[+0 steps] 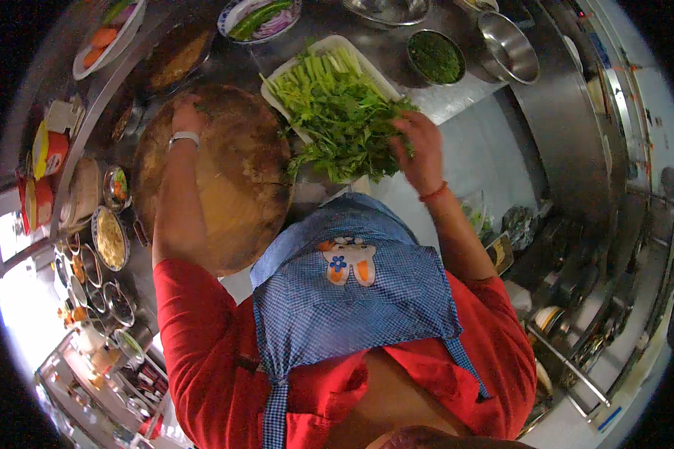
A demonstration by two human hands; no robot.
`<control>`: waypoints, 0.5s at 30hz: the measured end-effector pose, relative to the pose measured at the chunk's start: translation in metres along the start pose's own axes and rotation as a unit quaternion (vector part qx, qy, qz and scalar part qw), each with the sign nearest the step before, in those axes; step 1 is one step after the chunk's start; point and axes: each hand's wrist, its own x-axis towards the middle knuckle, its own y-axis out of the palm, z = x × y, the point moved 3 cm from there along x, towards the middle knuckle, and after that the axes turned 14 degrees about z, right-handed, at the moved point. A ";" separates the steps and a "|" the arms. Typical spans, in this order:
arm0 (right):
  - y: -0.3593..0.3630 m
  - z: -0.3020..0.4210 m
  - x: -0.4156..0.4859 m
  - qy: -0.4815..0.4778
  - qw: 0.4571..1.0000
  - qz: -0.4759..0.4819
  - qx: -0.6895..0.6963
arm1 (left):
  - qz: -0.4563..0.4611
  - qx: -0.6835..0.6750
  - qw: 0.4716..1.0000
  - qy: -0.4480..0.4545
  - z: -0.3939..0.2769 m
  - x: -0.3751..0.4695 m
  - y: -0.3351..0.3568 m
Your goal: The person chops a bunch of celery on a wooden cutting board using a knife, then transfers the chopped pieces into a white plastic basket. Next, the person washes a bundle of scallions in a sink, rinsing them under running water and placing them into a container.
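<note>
My left hand [189,115], with a pale band at the wrist, reaches over the far left part of a round wooden chopping block [230,191]; a bit of dark green shows by its fingers, and its grip is unclear. Leafy celery or a similar herb [342,118] overflows a white rectangular tray [374,73] to the right of the block, stalks at the far end and leaves towards me. At the right side of the leaves is my right hand [421,143], a red cord on its wrist. Its fingers touch the leaves, but whether they grip them cannot be told.
Behind the tray stand a plate of green peppers and sliced onion [260,21] and a bowl of chopped greens [436,57]. A metal bowl [508,47] is at the far right. An oval dish of pale food [110,238] and several bowls line the left side.
</note>
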 end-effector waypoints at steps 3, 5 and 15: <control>0.028 0.045 0.018 -0.046 0.990 0.104 -0.079 | 0.100 -0.004 0.994 -0.052 -0.007 0.004 -0.012; 0.046 0.054 0.033 -0.049 0.984 0.131 -0.113 | 0.111 0.024 0.992 -0.050 -0.003 0.009 -0.013; 0.106 0.013 0.055 -0.028 0.939 0.232 -0.252 | 0.032 0.006 0.998 -0.057 -0.003 -0.024 -0.033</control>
